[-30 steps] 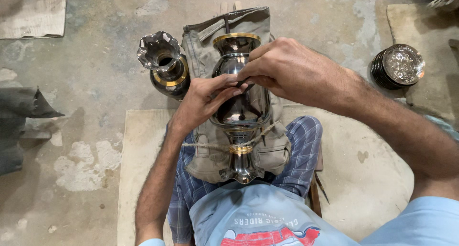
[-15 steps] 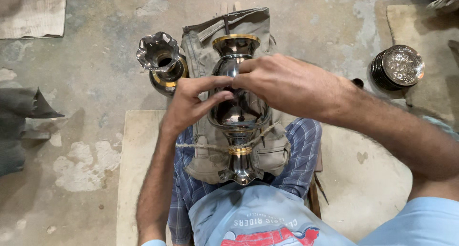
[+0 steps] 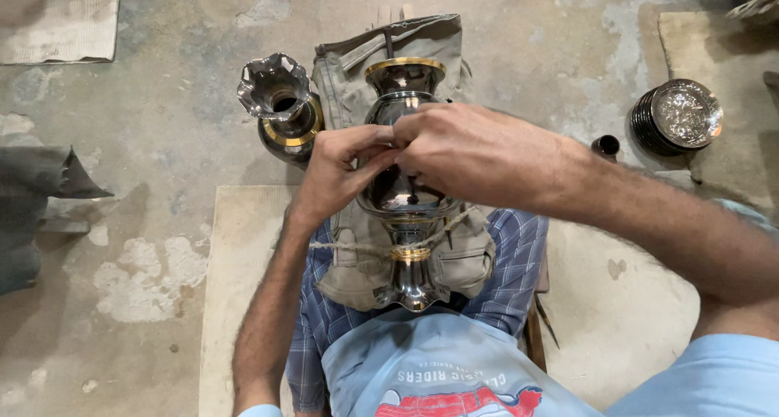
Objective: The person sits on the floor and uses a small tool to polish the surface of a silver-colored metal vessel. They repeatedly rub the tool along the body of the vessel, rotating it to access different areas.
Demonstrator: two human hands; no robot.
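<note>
Concrete floor (image 3: 162, 101): grey, stained and patched; carries everything below.

Pale mat (image 3: 235, 287): flat on the floor, under the seated person, below and left of the grip.

Khaki cloth (image 3: 357, 76): folded, laid along the person's lap and out beyond the grip; the vase lies on it.

Metal vase (image 3: 403, 194): polished silver-coloured body with gold bands at mouth and neck; lying lengthwise on the cloth, mouth pointing away from the person, foot toward the torso. Its bulging body sits directly under both hands.

Right hand (image 3: 479, 153): reaches in from the right across the upper body of the vase, fingers curled, fingertips pinched against those of the other hand; the grip is narrow, and what small item it pinches cannot be told.

Left hand (image 3: 345, 174): comes up from below left, fingers bent onto the vase's shoulder, tips meeting the right hand; narrow grip likewise.

Second vase (image 3: 280, 109): fluted mouth, gold band, lying on the floor just left of the grip, touching the cloth's edge.

Stack of embossed plates (image 3: 677, 117): on the floor, well right of the grip.

Twine (image 3: 357, 245): stretched across the vase's neck, below the grip.

Small dark cup (image 3: 605, 146): between the right forearm and the plates.
</note>
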